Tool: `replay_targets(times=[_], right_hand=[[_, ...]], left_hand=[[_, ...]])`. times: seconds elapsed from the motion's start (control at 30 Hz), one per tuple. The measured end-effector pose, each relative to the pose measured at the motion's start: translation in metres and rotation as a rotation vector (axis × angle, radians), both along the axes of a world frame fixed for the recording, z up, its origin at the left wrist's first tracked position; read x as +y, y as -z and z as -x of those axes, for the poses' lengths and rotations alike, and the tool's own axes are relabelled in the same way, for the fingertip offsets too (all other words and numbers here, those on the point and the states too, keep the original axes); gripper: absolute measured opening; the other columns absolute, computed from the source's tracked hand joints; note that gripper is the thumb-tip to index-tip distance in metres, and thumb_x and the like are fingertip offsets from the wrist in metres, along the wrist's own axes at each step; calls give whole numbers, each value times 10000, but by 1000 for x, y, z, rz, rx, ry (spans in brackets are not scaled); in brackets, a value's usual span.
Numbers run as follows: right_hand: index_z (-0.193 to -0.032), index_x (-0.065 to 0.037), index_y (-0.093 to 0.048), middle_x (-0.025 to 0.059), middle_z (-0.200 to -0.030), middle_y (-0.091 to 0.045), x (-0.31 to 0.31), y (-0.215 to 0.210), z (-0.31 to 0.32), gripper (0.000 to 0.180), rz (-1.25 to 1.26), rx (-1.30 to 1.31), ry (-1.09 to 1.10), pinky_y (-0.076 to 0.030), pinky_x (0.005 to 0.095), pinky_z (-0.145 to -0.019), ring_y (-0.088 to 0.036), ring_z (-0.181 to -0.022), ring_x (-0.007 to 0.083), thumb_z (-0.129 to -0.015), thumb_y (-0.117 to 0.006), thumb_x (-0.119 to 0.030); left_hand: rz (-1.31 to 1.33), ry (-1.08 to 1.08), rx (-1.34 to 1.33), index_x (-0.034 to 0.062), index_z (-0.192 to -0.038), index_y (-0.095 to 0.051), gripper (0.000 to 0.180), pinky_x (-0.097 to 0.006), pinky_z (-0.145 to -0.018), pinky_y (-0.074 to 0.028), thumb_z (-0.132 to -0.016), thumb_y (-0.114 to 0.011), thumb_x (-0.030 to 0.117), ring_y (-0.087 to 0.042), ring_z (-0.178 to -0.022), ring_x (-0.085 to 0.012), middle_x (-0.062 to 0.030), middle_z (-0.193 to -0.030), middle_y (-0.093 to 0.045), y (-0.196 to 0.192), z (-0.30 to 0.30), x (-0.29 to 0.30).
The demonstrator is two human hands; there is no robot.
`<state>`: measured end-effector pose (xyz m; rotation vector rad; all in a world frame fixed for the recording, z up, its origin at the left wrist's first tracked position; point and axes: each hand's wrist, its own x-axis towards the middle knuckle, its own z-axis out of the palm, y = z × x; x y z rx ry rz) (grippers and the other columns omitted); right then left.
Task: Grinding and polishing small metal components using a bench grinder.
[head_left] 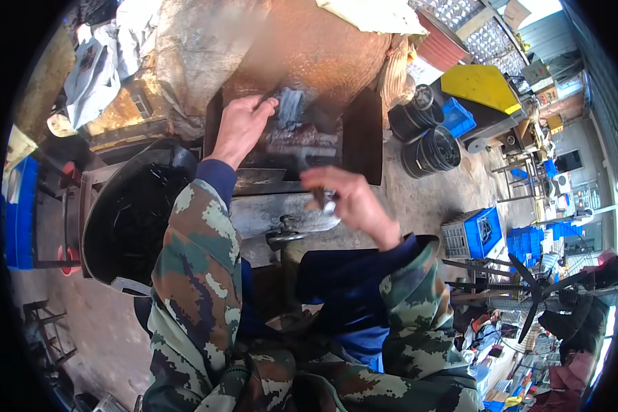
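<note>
My left hand point(244, 127) reaches over a box-like machine opening with dark metal side plates point(362, 137). Its fingers are closed at the opening's far side, by a blurred grey upright piece point(290, 106); what they pinch is hidden. Slightly blurred, my right hand point(353, 199) is in front of the opening's right part. Its fingers curl round a small shiny metal piece point(328, 200) whose kind I cannot make out. Between the plates lies a smeared grey-brown mass point(302, 141). Below stands a pale machine body point(254, 213) with a small handwheel point(285, 235).
Close by my left arm is a large black tub point(134, 213) holding dark pieces. Black buckets point(430, 152) and a blue bin point(458, 117) stand at the right, with a blue crate point(484, 233) nearer. A fan point(537, 292) is at the lower right. Brown sheeting point(309, 55) hangs behind.
</note>
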<state>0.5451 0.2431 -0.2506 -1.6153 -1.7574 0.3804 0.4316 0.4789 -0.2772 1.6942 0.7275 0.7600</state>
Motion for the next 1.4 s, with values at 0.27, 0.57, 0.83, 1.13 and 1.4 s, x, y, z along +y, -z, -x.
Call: replay_targets(times=[0.27,0.57,0.83,1.13,1.4], right_hand=[[-1099,-32,-684,124,-1244,-646,-14,10,5,425,171,12,-93,-557,367,-849,-667,-1060,305,-706,-602,106],[-1141,24,-646,91,-1017,-683,37,-1,-17,210,143,985,565,-550,274,-528,-522,-570,66,-1000,-603,-126],[-1252,2,-578,96,-1046,-685,57,3,-21,272,-55,1223,553,-548,300,-543,-395,-538,35,-1028,-567,-152],[-1205,-4,-631,27,-892,-632,58,-4,-16,227,-102,1245,493,-443,292,-569,-375,-535,61,-1012,-595,-117],[-1128,-10,-669,-7,-767,-589,49,3,-21,186,-122,1305,481,-443,286,-515,-376,-517,47,-1003,-620,-140]], left_hand=[[-472,130,386,29,-1024,-723,254,-463,-851,-516,-903,-641,237,-634,-991,-424,-226,-1058,-682,31,0,9],[-387,189,465,60,-1091,-710,272,-481,-880,-515,-908,-622,240,-648,-990,-419,-209,-984,-704,59,-3,15],[24,391,153,20,-991,-711,309,-330,-681,-461,-969,-548,281,-623,-724,-163,-59,-711,-652,22,-15,6],[362,513,79,31,-1036,-715,335,-259,-591,-362,-1011,-524,305,-452,-630,-67,7,-724,-616,-24,-14,-39],[-54,178,258,7,-1200,-627,337,-374,-929,-472,-979,-518,236,-656,-1028,-265,-143,-1030,-704,42,-20,18]])
